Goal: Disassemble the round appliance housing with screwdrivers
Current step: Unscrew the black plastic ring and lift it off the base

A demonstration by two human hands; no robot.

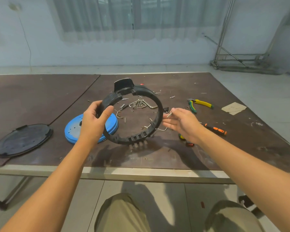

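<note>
A black ring-shaped housing (155, 97) is tilted up off the brown table (208, 148), its lower slotted edge near the surface. My left hand (94, 121) grips the ring's left side, thumb inside. My right hand (182, 124) is at the ring's right side and pinches a small silver screw (169, 115) between thumb and forefinger, the other fingers straight. An orange-and-black screwdriver (216, 130) lies on the table behind my right wrist.
A blue disc (74, 131) lies under my left hand and a black round cover (22, 139) at the far left. Hex keys (141, 103) and loose screws are scattered behind the ring. Yellow-green pliers (199, 104) lie at the right, with a paper scrap (233, 108) beyond them.
</note>
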